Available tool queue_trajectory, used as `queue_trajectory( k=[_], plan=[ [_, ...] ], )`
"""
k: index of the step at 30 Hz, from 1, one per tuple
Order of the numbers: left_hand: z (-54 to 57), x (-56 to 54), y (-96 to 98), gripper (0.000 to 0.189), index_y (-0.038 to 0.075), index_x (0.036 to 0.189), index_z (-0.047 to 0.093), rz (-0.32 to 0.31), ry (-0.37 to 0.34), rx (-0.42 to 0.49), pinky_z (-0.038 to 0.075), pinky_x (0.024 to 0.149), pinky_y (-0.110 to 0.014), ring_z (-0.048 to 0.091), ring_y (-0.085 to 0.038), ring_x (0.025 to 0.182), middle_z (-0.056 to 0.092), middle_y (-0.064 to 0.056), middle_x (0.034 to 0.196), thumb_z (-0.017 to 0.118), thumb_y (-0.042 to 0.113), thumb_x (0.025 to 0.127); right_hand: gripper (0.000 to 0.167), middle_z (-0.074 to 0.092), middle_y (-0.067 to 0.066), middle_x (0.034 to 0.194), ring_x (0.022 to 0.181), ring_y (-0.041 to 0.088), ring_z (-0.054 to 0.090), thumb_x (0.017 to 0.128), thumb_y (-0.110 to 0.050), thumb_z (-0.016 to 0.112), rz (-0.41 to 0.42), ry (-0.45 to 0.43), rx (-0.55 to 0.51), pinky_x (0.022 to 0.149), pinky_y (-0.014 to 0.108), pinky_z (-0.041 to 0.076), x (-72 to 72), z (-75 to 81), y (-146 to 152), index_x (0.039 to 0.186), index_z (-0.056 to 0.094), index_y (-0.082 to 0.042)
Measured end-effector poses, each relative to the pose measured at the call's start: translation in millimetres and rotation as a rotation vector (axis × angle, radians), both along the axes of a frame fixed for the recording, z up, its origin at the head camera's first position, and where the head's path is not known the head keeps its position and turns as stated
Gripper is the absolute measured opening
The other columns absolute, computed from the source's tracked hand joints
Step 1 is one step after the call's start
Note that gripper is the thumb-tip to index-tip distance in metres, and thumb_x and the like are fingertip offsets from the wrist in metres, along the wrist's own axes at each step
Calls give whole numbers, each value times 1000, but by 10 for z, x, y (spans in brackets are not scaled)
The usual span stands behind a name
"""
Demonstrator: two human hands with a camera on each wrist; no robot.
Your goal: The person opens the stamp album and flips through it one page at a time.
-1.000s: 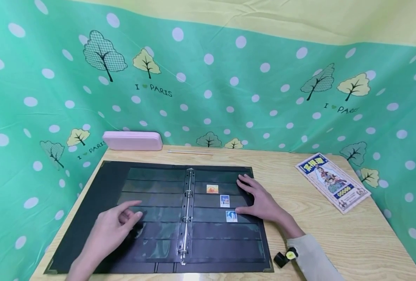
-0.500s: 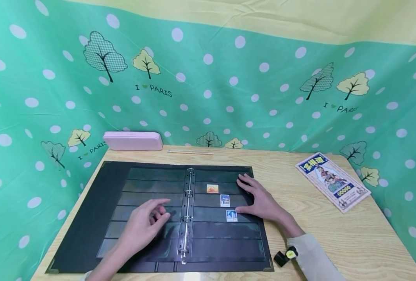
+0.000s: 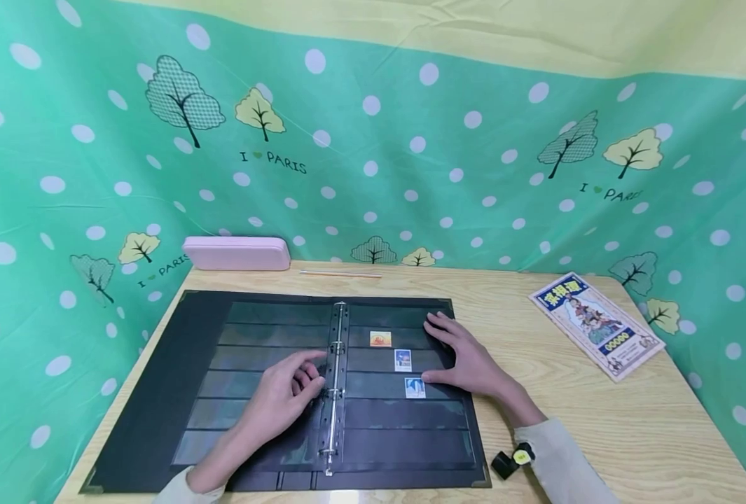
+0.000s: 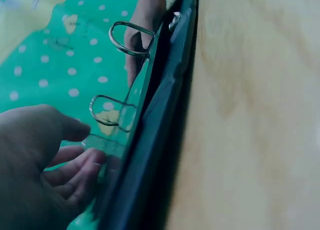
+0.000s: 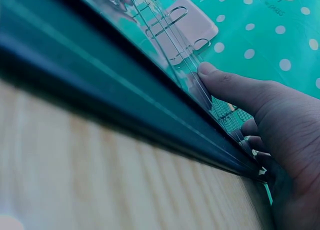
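Observation:
A black stamp album [image 3: 139, 392] lies spread on the table, with clear strip pages on either side of its metal ring spine [image 3: 331, 427]. Three stamps sit in the right page: an orange one [image 3: 381, 339], a blue-and-white upright one [image 3: 403, 360] and a light-blue one [image 3: 415, 388]. Over the left page, with fingertips close to the rings, hovers my left hand [image 3: 278, 399], its fingers loosely bent and nothing visible in them. My right hand [image 3: 467, 360] rests spread at the right page's outer edge, thumb tip beside the light-blue stamp. The right wrist view shows that thumb [image 5: 215, 77] on the page.
Behind the album are a pink case [image 3: 237, 253] and a thin stick [image 3: 341, 274]. A printed booklet [image 3: 598, 327] lies at the right of the wooden table [image 3: 568, 420]. By my right sleeve is a small black object [image 3: 503, 465]. A green dotted curtain [image 3: 373, 140] hangs behind.
My left hand has moved right across the left page, from its left part to beside the ring spine. The right hand and the stamps have stayed where they were.

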State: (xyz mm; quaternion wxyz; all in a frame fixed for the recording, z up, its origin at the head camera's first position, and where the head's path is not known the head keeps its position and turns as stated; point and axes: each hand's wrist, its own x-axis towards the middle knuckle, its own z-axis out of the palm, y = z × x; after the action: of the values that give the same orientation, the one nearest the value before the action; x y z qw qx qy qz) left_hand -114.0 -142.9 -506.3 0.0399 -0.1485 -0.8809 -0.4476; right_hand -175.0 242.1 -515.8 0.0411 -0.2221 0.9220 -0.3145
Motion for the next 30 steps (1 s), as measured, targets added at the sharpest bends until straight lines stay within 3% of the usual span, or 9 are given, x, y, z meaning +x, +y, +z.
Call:
queue_trajectory(
  k=[4,9,20,25,30],
  plan=[
    [-123,-47,-41,35,5,129,77,29,-9,50,57,67,-21,61,-2,77,66,9,90,85,-1,95,101,35,10,179,168,40,25,86,-49,96,-2,5,4,124,70,36,3,-4,6,166,51,-9],
    [-205,-75,-52,34,8,124,78,6,15,57,55,65,-21,60,-2,76,65,10,89,87,0,93,101,36,10,179,167,40,26,84,-47,98,-10,18,4,124,71,36,-4,2,20,166,52,-9],
    [-207,-61,-60,28,15,111,82,-4,49,42,51,62,-20,57,-2,73,61,12,85,88,-3,91,102,35,10,180,167,41,26,86,-51,95,3,33,15,123,72,36,-16,-13,13,167,50,-11],
    [-201,-58,-59,28,16,109,83,-4,61,34,51,61,-20,56,-2,73,61,13,85,88,-4,90,102,24,10,183,168,42,19,87,-53,94,-17,20,29,124,72,35,6,-37,19,169,48,-13],
    [-196,-50,-57,26,17,108,83,-1,43,29,50,62,-20,57,-2,74,61,13,85,88,-3,91,95,20,12,184,169,43,14,95,-50,87,-40,37,7,125,73,32,23,-44,17,172,44,-15]
  ],
)
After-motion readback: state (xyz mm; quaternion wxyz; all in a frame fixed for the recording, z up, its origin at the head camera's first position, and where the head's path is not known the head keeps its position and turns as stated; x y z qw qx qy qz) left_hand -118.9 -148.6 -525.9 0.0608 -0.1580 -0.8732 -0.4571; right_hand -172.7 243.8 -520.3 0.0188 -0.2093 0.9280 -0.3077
